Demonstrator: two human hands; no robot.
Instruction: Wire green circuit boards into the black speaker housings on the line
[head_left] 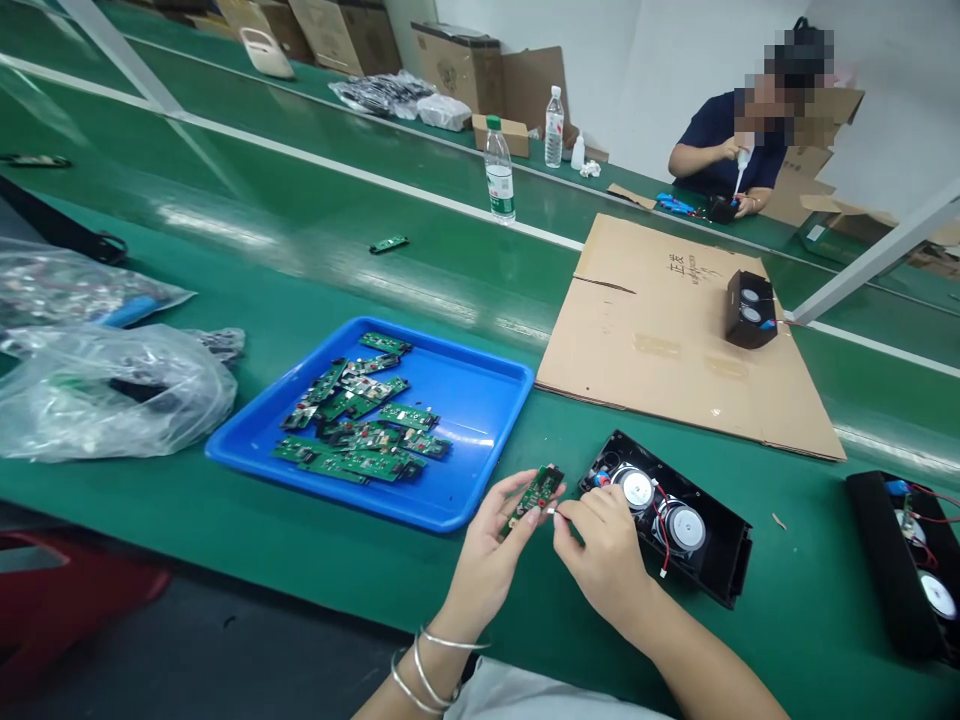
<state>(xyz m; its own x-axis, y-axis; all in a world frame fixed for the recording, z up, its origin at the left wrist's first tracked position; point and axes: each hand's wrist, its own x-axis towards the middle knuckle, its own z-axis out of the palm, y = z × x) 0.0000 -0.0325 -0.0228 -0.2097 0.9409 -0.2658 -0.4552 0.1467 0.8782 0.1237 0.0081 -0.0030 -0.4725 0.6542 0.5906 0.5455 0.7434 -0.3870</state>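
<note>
My left grip (491,535) pinches a green circuit board (537,497) between thumb and fingers, above the front edge of the counter (300,550), apparently keeping the component face accessible. My right grip (604,540) pinches a small white connector (553,510) beside the board; I cannot tell whether it is seated. The black speaker enclosure (724,550) lies open side up to the right, seemingly for wiring access; it contains two speakers (685,527). The blue tray (487,390), left, contains loose circuit boards (360,462).
</note>
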